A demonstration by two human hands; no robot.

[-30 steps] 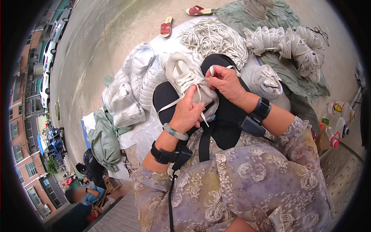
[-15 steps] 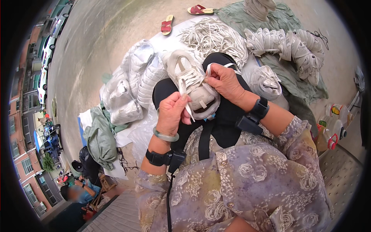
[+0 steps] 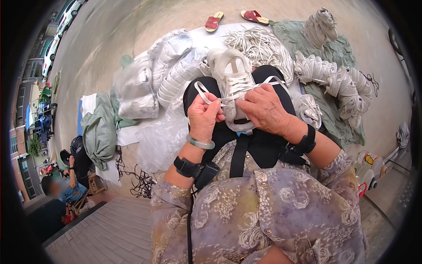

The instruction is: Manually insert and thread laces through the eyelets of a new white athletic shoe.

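A pale beige sneaker [image 3: 231,70] rests between my knees, its toe pointing away from me and its heel towards my lap. White lace crosses over its tongue in several rows. My left hand [image 3: 204,115] pinches a white shoelace [image 3: 201,86] at the shoe's left side; a loop of it rises above the fingers. At the right side of the shoe's opening, my right hand [image 3: 266,108] has its fingers bent and pressed together on the lace. Another length of lace [image 3: 273,80] curves out behind that hand. The right fingertips are partly hidden.
Bundles of plastic-wrapped white shoe parts [image 3: 138,90] lie to the left. A heap of white laces [image 3: 263,48] sits ahead, with tied shoe-part bundles [image 3: 334,79] on green cloth [image 3: 285,33] at right. Red sandals [image 3: 214,22] lie far off; a person [image 3: 66,187] sits lower left.
My left hand now holds the lace in a loop instead of a hanging end. My right hand has come down closer to the shoe's opening. The whole view has shifted.
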